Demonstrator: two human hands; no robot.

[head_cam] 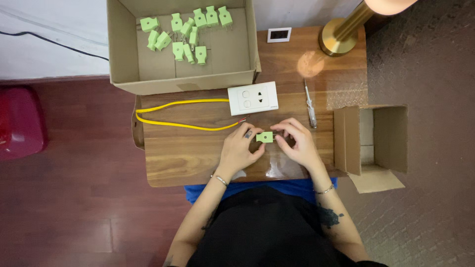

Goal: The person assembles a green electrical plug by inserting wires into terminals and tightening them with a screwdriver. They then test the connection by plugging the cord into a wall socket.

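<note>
Our fingertips [253, 134] meet on a small pale green plug [264, 137]: our left hand [240, 148] pinches its left end between thumb and forefinger, and our right hand [297, 141] closes on its right end the same way, so both hands are curled shut around it and it hangs just above the wooden table [198, 158], near the middle of the near edge. We judge the plug light and rigid, a hard moulded plastic body with flat faces that give the fingers a fair purchase, though smooth enough to slip if we squeeze only at the corners; the flat sides look the best place to hold, and any metal pins are hidden from us here. Just beyond our left fingers the bared end of a yellow cable [183, 126] lies on the table, looping out to the left edge and back; it looks springy and likely to tug at whatever it joins. Just beyond that sits a white wall socket plate [253, 98], and a screwdriver [310, 106] lies to the right of it. At the far left corner an open cardboard box [123, 49] holds more green plugs [185, 32]; a smaller cardboard box [391, 138] stands off the right edge, and a brass lamp base [339, 39] rests on the far right corner.
</note>
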